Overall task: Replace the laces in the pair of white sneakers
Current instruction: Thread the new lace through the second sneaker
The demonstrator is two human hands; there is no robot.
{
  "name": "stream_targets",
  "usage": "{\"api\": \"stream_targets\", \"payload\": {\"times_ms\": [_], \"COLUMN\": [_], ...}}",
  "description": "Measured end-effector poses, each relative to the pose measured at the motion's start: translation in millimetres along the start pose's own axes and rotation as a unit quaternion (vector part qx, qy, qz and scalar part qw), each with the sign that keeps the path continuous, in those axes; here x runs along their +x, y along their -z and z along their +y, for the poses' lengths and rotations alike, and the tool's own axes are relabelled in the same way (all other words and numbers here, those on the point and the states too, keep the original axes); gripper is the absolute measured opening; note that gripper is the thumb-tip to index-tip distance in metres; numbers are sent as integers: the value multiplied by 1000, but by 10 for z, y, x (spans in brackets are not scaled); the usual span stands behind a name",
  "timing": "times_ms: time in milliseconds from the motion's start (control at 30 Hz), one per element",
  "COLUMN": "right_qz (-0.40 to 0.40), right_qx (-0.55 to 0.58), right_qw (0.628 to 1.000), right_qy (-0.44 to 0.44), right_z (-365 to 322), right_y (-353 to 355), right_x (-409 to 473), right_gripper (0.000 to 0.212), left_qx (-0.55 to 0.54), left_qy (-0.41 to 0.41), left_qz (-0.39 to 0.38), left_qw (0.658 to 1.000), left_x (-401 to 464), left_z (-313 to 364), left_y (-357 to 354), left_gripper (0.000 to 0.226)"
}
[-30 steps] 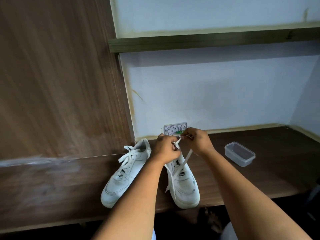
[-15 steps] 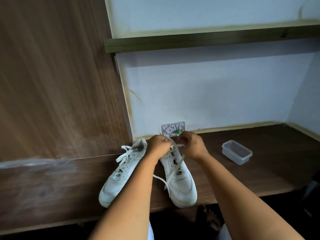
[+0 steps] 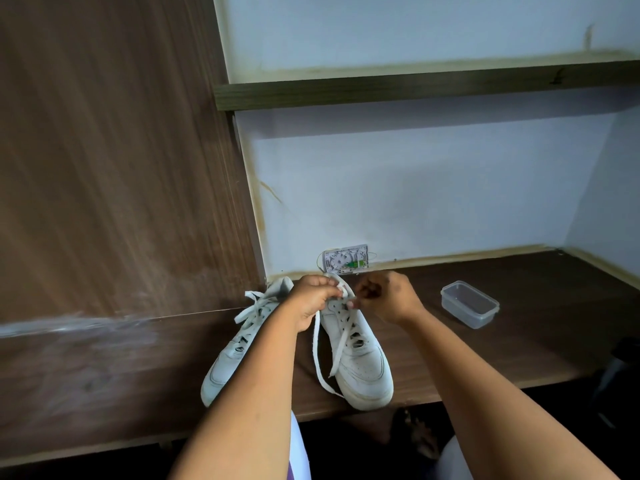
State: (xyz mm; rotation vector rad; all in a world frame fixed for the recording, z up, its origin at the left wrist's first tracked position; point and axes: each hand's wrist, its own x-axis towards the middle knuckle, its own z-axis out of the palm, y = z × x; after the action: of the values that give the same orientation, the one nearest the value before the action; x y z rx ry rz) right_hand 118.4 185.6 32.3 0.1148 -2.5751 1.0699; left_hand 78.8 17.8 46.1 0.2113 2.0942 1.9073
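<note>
1. Head view: my left hand (image 3: 313,299) pinches the lace (image 3: 317,344) at the right sneaker's (image 3: 356,355) top eyelets.
2. Right hand (image 3: 388,297) curled there too; can't tell what it holds.
3. Left sneaker (image 3: 239,344) beside it on the desk (image 3: 519,341), container (image 3: 469,304) right.

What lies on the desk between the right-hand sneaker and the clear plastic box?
In the head view, only bare dark desk lies between the right-hand sneaker and the clear plastic box; the right forearm passes above that stretch.
</note>
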Motion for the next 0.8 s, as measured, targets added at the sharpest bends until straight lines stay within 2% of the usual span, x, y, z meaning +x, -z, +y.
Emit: {"api": "stream_targets", "payload": {"times_ms": [67, 133, 300, 433, 500, 600, 700, 800], "right_qz": [-3, 15, 19, -46, -88, -136, -161, -222], "right_qx": [7, -1, -61, -136, -192, -217, -228, -212], "right_qw": [1000, 1000, 997, 990, 976, 960, 949, 939], "right_qy": [-1, 12, 33, 3, -48, -115, -144, -158], "right_z": [-16, -14, 75, 63, 118, 211, 233, 267], "right_y": [-76, -155, -156, 2, 94, 186, 181, 114], "right_x": [-17, -8, 56, 35, 15, 13, 11, -33], "right_gripper": [24, 21, 23, 34, 32, 22, 16, 7], "left_qx": [11, 24, 66, 179, 250, 318, 361, 417], "left_qy": [-9, -20, -39, -89, -104, -99, -69, -39], "left_qz": [-10, -17, -23, 15, 59, 98, 101, 57], "left_qw": [1000, 999, 997, 980, 961, 938, 924, 906], "left_x": [4, 11, 67, 134, 180, 234, 250, 272], "left_z": [-4, -16, -72, -133, -173, -249, -310, -380], "left_y": [-35, -59, -7, 65, 195, 350, 307, 241], "left_gripper": [21, 20, 11, 10, 10, 6, 8, 14]}}
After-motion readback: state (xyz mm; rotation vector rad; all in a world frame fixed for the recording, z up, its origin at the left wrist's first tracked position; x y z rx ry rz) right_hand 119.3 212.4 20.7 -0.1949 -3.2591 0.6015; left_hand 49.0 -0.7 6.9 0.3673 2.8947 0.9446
